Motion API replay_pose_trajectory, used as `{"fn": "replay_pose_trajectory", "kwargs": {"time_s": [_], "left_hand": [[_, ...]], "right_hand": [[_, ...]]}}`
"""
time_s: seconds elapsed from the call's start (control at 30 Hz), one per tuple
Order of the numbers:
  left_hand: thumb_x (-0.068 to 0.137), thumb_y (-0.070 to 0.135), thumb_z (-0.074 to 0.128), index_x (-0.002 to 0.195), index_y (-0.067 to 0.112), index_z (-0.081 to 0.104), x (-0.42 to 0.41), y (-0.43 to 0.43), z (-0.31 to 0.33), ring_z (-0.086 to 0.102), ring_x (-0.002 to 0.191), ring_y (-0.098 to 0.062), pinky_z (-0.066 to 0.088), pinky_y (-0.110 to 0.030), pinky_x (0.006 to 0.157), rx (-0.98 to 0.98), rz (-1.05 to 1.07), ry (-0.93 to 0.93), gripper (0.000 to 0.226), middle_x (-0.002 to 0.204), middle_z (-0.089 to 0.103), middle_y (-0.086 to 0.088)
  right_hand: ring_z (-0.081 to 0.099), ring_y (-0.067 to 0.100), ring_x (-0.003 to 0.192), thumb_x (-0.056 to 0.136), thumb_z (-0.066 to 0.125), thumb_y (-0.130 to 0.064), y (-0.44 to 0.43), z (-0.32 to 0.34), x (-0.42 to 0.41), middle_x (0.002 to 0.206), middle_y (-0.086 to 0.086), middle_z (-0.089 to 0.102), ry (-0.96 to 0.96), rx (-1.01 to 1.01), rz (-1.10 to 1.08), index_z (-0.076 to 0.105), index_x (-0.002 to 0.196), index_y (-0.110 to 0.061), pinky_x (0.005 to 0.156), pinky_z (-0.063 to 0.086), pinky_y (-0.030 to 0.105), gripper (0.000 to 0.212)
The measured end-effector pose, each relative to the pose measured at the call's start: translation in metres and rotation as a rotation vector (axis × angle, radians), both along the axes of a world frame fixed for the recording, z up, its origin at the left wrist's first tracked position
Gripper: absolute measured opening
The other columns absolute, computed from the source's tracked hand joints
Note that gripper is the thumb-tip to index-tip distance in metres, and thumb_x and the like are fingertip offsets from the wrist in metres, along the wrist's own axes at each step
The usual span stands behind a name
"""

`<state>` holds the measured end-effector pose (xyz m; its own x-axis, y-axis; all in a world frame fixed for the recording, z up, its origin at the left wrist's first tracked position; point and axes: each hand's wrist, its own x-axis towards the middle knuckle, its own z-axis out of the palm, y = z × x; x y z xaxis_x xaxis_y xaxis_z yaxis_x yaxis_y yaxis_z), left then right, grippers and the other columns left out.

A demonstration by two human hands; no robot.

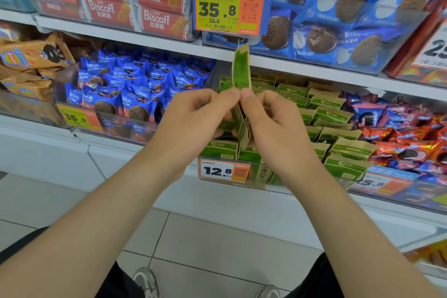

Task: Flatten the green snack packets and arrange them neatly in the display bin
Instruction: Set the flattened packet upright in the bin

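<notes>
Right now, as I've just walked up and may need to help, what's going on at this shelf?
A person holds one green packet upright, pinched at its middle between the left hand and the right hand, above the display bin. It is not yet placed. The other green packets in the bin stand partly in rows, some leaning, behind a 12.8 price tag.

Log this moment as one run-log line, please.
step: flatten | left hand: pinches packet | right hand: pinches packet | packet: upright over bin | placed: not yet
</notes>
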<state>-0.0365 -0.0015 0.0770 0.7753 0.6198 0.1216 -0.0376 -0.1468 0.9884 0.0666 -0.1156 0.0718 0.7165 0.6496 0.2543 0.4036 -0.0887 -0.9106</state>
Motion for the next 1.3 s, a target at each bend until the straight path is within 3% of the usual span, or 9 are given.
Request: {"fn": "replay_pose_trajectory", "kwargs": {"time_s": [0.23,0.43,0.53,0.67,0.73,0.87,1.0,1.17,1.3], "left_hand": [[0.089,0.034,0.063,0.080,0.016,0.076,0.000,0.003,-0.009,0.076,0.094,-0.040,0.060,-0.060,0.094,0.171,-0.021,0.087,0.024,0.087,0.077,-0.016],[0.108,0.008,0.055,0.086,0.002,0.069,-0.001,0.002,-0.006,0.080,0.097,-0.027,0.063,-0.040,0.096,-0.037,-0.151,0.056,0.027,0.093,0.078,-0.016],[0.108,0.004,0.054,0.087,-0.002,0.066,-0.001,0.000,-0.001,0.080,0.098,-0.028,0.064,-0.039,0.093,-0.155,-0.159,0.019,0.025,0.097,0.079,-0.019],[0.104,0.002,0.049,0.103,-0.010,0.070,-0.001,0.000,0.005,0.080,0.099,-0.029,0.064,-0.039,0.090,-0.343,-0.141,-0.047,0.025,0.101,0.081,-0.018],[0.103,0.002,0.047,0.109,-0.012,0.071,-0.003,-0.001,0.009,0.080,0.097,-0.030,0.065,-0.036,0.085,-0.384,-0.142,-0.027,0.028,0.102,0.080,-0.021],[0.104,0.021,0.057,0.106,0.006,0.076,-0.002,-0.004,0.009,0.081,0.088,-0.029,0.066,-0.036,0.075,-0.370,-0.092,0.051,0.024,0.094,0.081,-0.016],[0.106,0.007,0.060,0.115,0.000,0.071,0.001,-0.001,-0.001,0.081,0.087,-0.027,0.067,-0.038,0.079,-0.260,-0.038,0.118,0.015,0.094,0.082,-0.011],[0.105,-0.004,0.059,0.122,0.001,0.057,0.000,0.001,-0.001,0.081,0.081,-0.026,0.065,-0.030,0.065,-0.376,0.066,0.049,0.018,0.092,0.081,-0.015],[0.107,0.015,0.062,0.125,0.016,0.053,0.002,0.003,-0.006,0.081,0.085,-0.023,0.067,-0.037,0.072,-0.220,0.132,0.090,0.020,0.103,0.079,-0.011]], "right_hand": [[0.068,0.039,0.076,0.111,0.050,-0.044,0.001,-0.007,0.008,0.079,0.018,0.067,-0.141,-0.043,-0.020,0.060,0.086,-0.011,0.067,0.058,0.059,0.042],[0.072,0.047,0.081,0.097,0.057,-0.058,0.000,-0.009,0.012,0.083,0.025,0.071,0.005,-0.018,-0.061,0.067,0.082,-0.008,0.073,0.060,0.065,0.052],[0.076,0.036,0.076,0.097,0.071,-0.054,-0.004,-0.005,0.012,0.077,0.014,0.077,0.047,0.001,-0.098,0.075,0.080,-0.010,0.076,0.064,0.059,0.047],[0.079,0.015,0.087,0.084,0.084,-0.055,-0.010,0.003,0.015,0.102,0.002,0.080,0.262,0.028,-0.132,0.070,0.124,-0.017,0.076,0.067,0.040,0.057],[0.080,0.019,0.097,0.092,0.081,-0.041,-0.010,0.005,0.014,0.113,0.004,0.080,0.439,0.058,-0.022,0.068,0.133,-0.014,0.082,0.065,0.037,0.051],[0.079,0.028,0.100,0.095,0.079,-0.019,-0.008,0.006,0.010,0.111,0.008,0.080,0.498,0.133,0.027,0.067,0.130,-0.018,0.089,0.064,0.052,0.037],[0.080,0.023,0.093,0.096,0.079,-0.020,-0.007,0.006,0.009,0.111,0.006,0.079,0.360,0.113,-0.050,0.058,0.129,-0.027,0.074,0.066,0.041,0.039],[0.073,0.024,0.095,0.110,0.056,-0.027,-0.004,0.006,0.004,0.110,0.013,0.080,0.699,0.175,0.052,0.074,0.121,-0.008,0.094,0.058,0.047,0.029],[0.079,0.026,0.095,0.107,0.063,-0.026,-0.007,0.004,0.003,0.099,0.009,0.082,0.578,0.131,0.016,0.081,0.101,-0.007,0.081,0.064,0.034,0.027]]}}
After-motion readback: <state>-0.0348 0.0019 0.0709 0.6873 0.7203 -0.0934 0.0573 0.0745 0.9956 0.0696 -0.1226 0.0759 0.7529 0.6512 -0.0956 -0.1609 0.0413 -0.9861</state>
